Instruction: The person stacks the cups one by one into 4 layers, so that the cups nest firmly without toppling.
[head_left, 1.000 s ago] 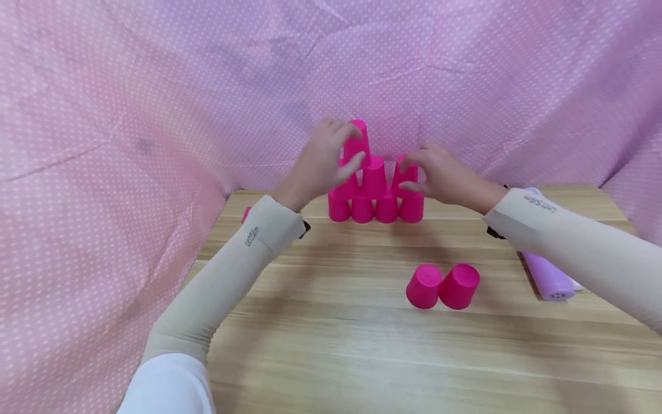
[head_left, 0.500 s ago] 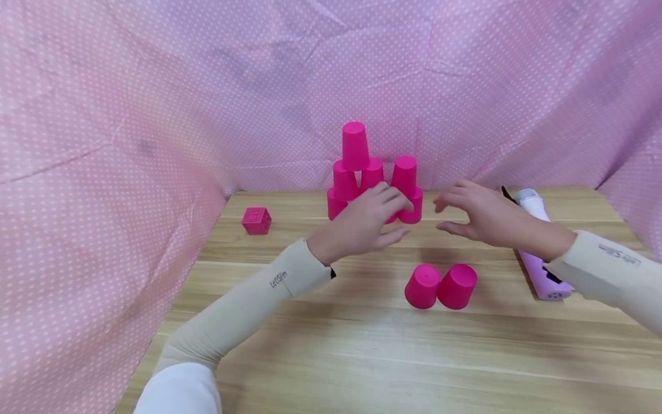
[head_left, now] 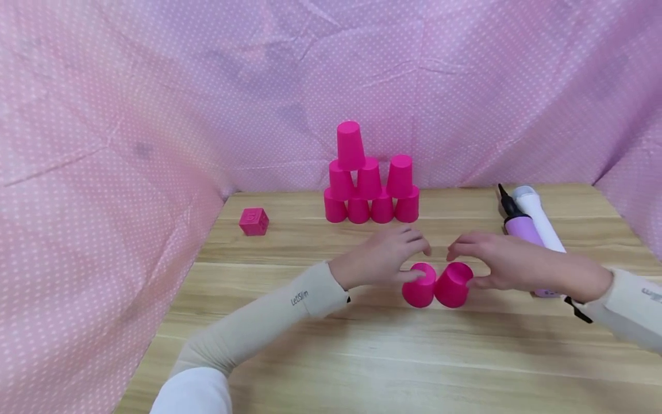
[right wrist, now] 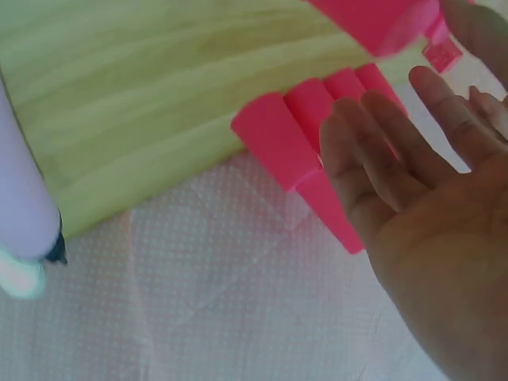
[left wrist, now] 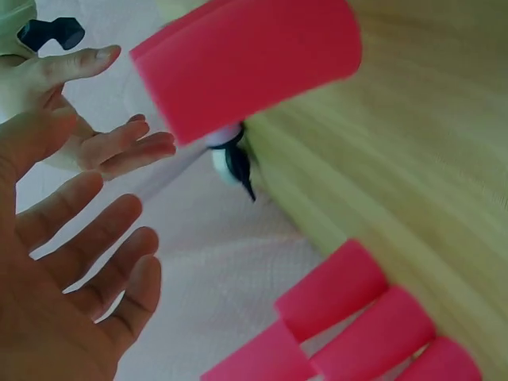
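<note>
**Mara:** Pink dotted cloth (head_left: pixel 155 115) hangs behind and beside the wooden table (head_left: pixel 331 356). What do the hands do above it?

**Jon:** Both hover low over two loose pink cups. The left hand (head_left: pixel 383 261) spreads its fingers in a relaxed curve, with the fingertips at the rim of the left cup (head_left: pixel 418 286). Whether they touch it cannot be told. The left wrist view shows that palm wide open and holding nothing.

**Mara:** And the other?

**Jon:** The right hand (head_left: pixel 509 264) is just as open, its fingers straight and slightly parted. Its thumb lies against the side of the right cup (head_left: pixel 453 284), though no grip shows. The right wrist view confirms a bare palm.

**Mara:** Where do those cups stand?

**Jon:** Upside down and touching one another, near the middle of the table, between the two hands.

**Mara:** What else is about?

**Jon:** A cup pyramid (head_left: pixel 369 184) stands at the back edge, well apart from the hands. A pink cube (head_left: pixel 254 221) sits to the left, and a lilac pump (head_left: pixel 522 227) lies on the right beside the right hand.
</note>
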`<control>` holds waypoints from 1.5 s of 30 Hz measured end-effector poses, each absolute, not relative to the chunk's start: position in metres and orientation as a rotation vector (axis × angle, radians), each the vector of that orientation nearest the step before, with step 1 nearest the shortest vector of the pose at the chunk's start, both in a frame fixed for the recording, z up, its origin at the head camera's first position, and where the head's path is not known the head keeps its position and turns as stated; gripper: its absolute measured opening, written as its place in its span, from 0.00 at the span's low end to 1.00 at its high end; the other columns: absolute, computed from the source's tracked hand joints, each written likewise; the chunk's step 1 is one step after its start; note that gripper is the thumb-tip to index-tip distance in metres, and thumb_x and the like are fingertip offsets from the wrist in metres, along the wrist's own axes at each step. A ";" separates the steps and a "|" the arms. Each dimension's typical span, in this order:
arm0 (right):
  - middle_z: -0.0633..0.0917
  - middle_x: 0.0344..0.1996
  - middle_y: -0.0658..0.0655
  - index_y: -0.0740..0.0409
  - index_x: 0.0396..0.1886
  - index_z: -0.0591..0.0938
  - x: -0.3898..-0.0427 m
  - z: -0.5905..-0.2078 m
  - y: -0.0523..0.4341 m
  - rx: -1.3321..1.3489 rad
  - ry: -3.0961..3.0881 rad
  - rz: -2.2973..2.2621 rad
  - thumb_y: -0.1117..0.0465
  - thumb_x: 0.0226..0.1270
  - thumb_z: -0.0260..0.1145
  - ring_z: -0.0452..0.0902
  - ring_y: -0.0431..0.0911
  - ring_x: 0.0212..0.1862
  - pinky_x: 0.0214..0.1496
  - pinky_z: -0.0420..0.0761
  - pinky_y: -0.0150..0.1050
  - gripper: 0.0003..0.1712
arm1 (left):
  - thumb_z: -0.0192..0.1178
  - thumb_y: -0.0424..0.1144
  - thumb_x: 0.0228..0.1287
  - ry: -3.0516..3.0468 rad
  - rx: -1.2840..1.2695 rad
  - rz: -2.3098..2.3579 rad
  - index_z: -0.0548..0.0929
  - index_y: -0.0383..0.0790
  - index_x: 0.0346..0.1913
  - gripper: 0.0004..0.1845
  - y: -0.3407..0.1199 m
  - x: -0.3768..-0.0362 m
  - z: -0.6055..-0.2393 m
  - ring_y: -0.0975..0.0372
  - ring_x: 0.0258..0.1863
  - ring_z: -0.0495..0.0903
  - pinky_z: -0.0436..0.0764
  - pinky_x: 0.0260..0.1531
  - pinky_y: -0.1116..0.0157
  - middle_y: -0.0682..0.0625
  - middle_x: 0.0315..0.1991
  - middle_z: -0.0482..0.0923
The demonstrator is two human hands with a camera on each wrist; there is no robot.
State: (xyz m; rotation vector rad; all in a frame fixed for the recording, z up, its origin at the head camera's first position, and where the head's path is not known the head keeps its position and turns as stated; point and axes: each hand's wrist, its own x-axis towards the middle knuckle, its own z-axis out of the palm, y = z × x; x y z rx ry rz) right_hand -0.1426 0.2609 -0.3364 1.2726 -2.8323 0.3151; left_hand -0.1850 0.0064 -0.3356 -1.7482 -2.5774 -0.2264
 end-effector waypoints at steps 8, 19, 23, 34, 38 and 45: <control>0.76 0.36 0.41 0.48 0.36 0.81 -0.138 -0.345 0.256 1.274 -2.825 0.409 0.60 0.43 0.79 0.74 0.37 0.38 0.37 0.79 0.35 0.19 | 0.67 0.53 0.55 -2.665 -1.780 -0.137 0.79 0.48 0.53 0.24 0.011 -0.178 -0.349 0.67 0.48 0.68 0.68 0.47 0.76 0.56 0.49 0.74; 0.77 0.36 0.39 0.45 0.34 0.81 -0.140 -0.346 0.254 1.274 -2.835 0.452 0.60 0.44 0.78 0.74 0.36 0.37 0.37 0.79 0.36 0.17 | 0.68 0.50 0.54 -2.699 -1.756 -0.185 0.80 0.48 0.51 0.22 0.010 -0.177 -0.355 0.67 0.48 0.67 0.68 0.47 0.78 0.56 0.50 0.73; 0.79 0.37 0.39 0.46 0.36 0.82 -0.138 -0.345 0.255 1.221 -2.888 0.479 0.59 0.45 0.78 0.76 0.36 0.38 0.37 0.79 0.35 0.17 | 0.67 0.50 0.56 -2.705 -1.742 -0.223 0.80 0.48 0.50 0.20 0.010 -0.175 -0.357 0.68 0.46 0.67 0.68 0.45 0.78 0.57 0.48 0.73; 0.79 0.36 0.38 0.43 0.33 0.81 -0.140 -0.353 0.257 1.302 -2.762 0.589 0.63 0.44 0.78 0.76 0.35 0.36 0.37 0.80 0.36 0.17 | 0.68 0.51 0.54 -2.767 -1.677 -0.326 0.78 0.49 0.53 0.24 0.006 -0.173 -0.366 0.70 0.42 0.66 0.69 0.41 0.78 0.59 0.46 0.72; 0.77 0.34 0.37 0.42 0.32 0.80 -0.142 -0.353 0.256 1.298 -2.758 0.559 0.61 0.45 0.77 0.75 0.34 0.35 0.35 0.79 0.35 0.16 | 0.68 0.51 0.55 -2.781 -1.648 -0.364 0.78 0.49 0.55 0.25 0.002 -0.174 -0.366 0.69 0.45 0.68 0.70 0.43 0.77 0.58 0.47 0.73; 0.76 0.32 0.38 0.45 0.33 0.80 -0.150 -0.338 0.248 1.287 -2.680 0.481 0.60 0.46 0.76 0.72 0.32 0.33 0.33 0.77 0.32 0.15 | 0.67 0.49 0.57 -2.724 -1.552 -0.498 0.78 0.46 0.52 0.21 -0.020 -0.183 -0.349 0.69 0.43 0.69 0.71 0.41 0.77 0.57 0.45 0.73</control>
